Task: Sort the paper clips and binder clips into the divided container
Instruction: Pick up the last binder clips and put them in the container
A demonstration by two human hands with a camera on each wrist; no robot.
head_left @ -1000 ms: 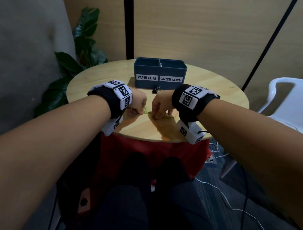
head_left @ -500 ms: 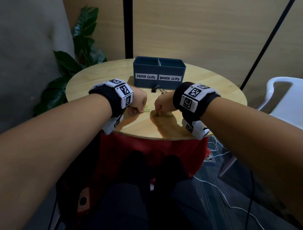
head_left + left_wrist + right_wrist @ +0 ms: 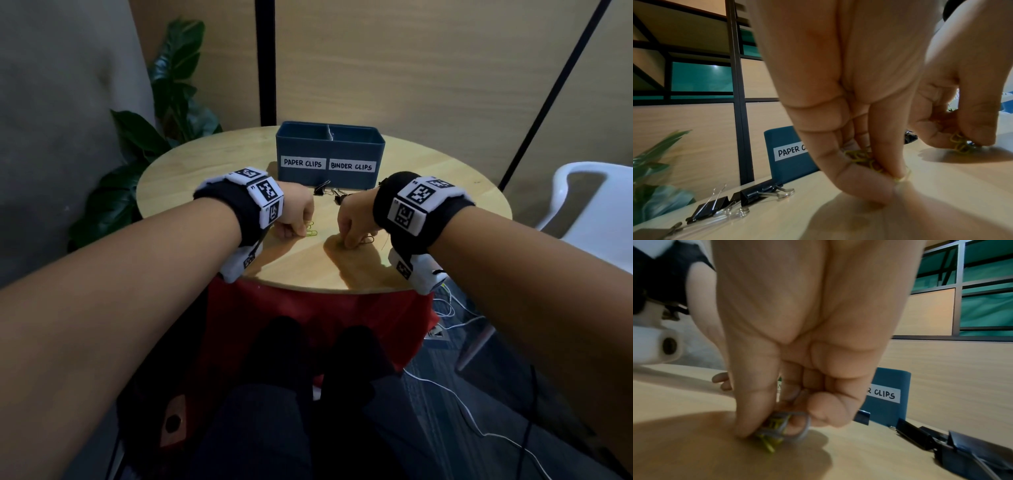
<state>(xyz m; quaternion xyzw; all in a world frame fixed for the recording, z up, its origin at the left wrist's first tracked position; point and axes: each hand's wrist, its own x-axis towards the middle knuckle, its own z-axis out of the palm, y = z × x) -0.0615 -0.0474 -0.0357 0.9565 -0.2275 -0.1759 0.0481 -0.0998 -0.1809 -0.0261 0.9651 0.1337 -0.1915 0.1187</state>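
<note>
Left hand (image 3: 294, 214) pinches yellow paper clips (image 3: 861, 158) against the table (image 3: 428, 205); right hand (image 3: 352, 219) pinches a mixed bunch, apparently grey and yellow. The divided container (image 3: 329, 157) lies at twelve o'clock from both hands, PAPER CLIPS compartment nearer the left; black binder clips (image 3: 330, 195) lie between
</note>
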